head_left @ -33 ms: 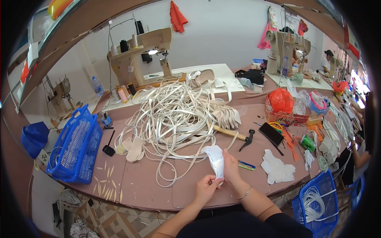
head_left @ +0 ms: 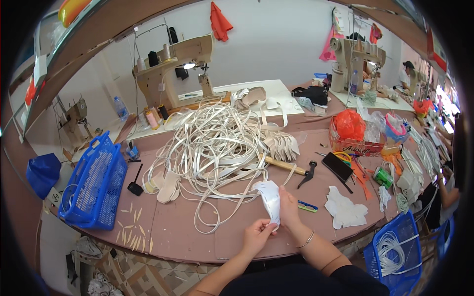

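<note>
A curved white leather-like piece [head_left: 269, 197] with small dark marks along its edge is between my hands, above the near edge of the table. My left hand [head_left: 257, 234] pinches its narrow lower end between thumb and fingers. Along its right side, my right hand [head_left: 290, 207] grips it, with the fingers partly hidden. The top of the piece reaches the loose end of a tangled heap of white straps [head_left: 217, 143]. To the right of my right hand lies a green and blue cutter knife [head_left: 307, 205]. A wooden-handled hammer [head_left: 291, 167] rests farther back.
White cut pieces [head_left: 345, 207], a black phone [head_left: 337, 167] and a green can [head_left: 382, 177] lie on the right. Blue baskets stand at left [head_left: 94, 182] and lower right [head_left: 393, 246]. Beige pieces [head_left: 169, 187] sit beside the heap. A sewing machine [head_left: 173, 69] stands behind.
The white piece has shifted slightly right at its top and stands a little straighter. Both hands keep hold of it in nearly the same place.
</note>
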Action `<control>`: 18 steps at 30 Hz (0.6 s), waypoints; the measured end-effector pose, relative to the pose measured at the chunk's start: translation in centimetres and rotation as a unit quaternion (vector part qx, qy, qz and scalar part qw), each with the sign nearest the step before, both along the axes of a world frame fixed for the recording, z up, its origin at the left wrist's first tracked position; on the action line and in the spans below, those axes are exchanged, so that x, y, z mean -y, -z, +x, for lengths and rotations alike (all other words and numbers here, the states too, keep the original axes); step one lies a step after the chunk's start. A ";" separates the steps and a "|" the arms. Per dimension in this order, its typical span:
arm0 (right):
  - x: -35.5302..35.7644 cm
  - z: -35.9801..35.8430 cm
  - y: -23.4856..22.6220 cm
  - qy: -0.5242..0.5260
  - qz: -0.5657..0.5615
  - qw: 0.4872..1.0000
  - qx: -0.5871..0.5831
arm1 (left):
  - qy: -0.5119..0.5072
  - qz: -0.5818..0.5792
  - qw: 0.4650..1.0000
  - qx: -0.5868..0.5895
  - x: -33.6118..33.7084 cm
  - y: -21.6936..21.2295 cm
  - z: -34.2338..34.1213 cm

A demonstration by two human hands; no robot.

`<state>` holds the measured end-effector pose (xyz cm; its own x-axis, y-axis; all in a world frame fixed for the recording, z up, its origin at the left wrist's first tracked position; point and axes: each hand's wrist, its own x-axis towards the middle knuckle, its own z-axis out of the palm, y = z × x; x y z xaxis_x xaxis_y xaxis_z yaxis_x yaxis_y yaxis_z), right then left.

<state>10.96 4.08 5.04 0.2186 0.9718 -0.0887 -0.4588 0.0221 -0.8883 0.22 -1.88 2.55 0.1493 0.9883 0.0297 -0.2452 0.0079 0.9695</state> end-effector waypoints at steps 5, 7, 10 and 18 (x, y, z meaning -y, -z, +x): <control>-0.1 1.5 1.9 0.005 0.023 0.999 0.032 | -0.009 -0.009 0.996 -0.090 -0.8 0.4 0.1; -0.2 1.9 2.1 -0.034 0.038 0.994 0.093 | -0.031 0.010 0.985 -0.167 -1.2 -0.1 -0.3; 0.4 2.5 1.7 -0.108 0.049 0.987 0.107 | -0.043 0.058 0.971 -0.228 -1.9 -0.3 -0.8; 2.7 6.0 3.2 -0.169 -0.050 0.982 0.071 | -0.287 0.152 0.930 -0.173 -2.8 0.4 -9.7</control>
